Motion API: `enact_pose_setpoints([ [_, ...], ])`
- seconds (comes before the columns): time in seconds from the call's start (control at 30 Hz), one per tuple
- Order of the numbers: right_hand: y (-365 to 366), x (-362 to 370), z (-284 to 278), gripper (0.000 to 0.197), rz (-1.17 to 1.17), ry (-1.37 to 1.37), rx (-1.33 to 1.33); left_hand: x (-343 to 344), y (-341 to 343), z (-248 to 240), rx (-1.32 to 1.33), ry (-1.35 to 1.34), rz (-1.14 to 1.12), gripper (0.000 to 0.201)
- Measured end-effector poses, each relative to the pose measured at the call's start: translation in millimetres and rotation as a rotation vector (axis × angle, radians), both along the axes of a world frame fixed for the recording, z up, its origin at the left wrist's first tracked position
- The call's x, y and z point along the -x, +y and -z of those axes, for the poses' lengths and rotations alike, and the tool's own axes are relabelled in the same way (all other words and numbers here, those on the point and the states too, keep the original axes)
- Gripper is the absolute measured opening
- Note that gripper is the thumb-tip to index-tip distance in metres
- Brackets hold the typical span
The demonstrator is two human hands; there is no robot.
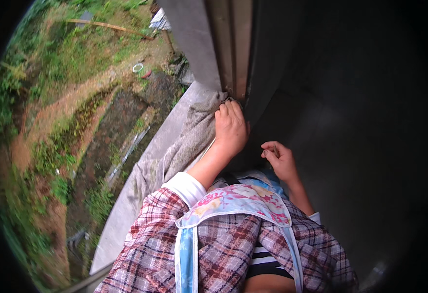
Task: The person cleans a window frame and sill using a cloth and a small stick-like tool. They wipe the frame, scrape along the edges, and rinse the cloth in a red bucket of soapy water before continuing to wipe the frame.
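Observation:
A long grey cloth (187, 141), towel-like and rumpled, lies along the pale window sill (112, 233). Its far end is bunched at the foot of the brown window frame (233, 49). There my left hand (232, 128) presses on it with fingers curled over the bunched part; the fingertips are partly hidden. My right hand (283, 161) hovers in front of my body, to the right of the sill. Its fingers are loosely bent, the thumb stands apart from them, and I see nothing held.
Outside, beyond the sill, a grassy slope (67, 112) drops away with a dark slab (109, 127) below. A grey upright wall edge (189, 39) rises left of the frame. The dark room side (341, 146) is hard to make out. My apron bib (238, 202) bulges below the hands.

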State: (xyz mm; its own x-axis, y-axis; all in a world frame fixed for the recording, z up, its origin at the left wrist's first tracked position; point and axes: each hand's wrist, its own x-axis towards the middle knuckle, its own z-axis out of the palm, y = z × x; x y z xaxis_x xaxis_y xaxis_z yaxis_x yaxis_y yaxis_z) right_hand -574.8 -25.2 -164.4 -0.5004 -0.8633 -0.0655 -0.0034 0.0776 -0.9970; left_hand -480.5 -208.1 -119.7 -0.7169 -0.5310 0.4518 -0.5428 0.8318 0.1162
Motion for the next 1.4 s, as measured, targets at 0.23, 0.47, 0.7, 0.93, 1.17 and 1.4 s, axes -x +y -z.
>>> enact_pose_setpoints([
  [0.23,-22,15,-31,0.016,-0.281,-0.078,-0.112,1,-6,7,0.164,-0.145,-0.039,0.033],
  [0.47,-17,58,-21,0.016,-0.388,-0.116,-0.078,-55,13,-8,-0.017,-0.165,-0.153,0.042],
  [0.7,34,117,20,0.016,-0.35,-0.149,-0.154,-108,41,1,-0.062,0.241,-0.208,0.013],
  [0.93,51,158,37,0.017,-0.356,-0.183,-0.214,1,17,4,-0.537,0.942,-0.414,0.02],
  [1.17,46,158,37,0.016,-0.389,-0.154,-0.227,3,22,5,-0.211,0.09,-0.203,0.029],
  [1.4,30,134,55,0.016,-0.441,-0.228,-0.195,2,29,-9,-0.127,-0.028,-0.187,0.046],
])
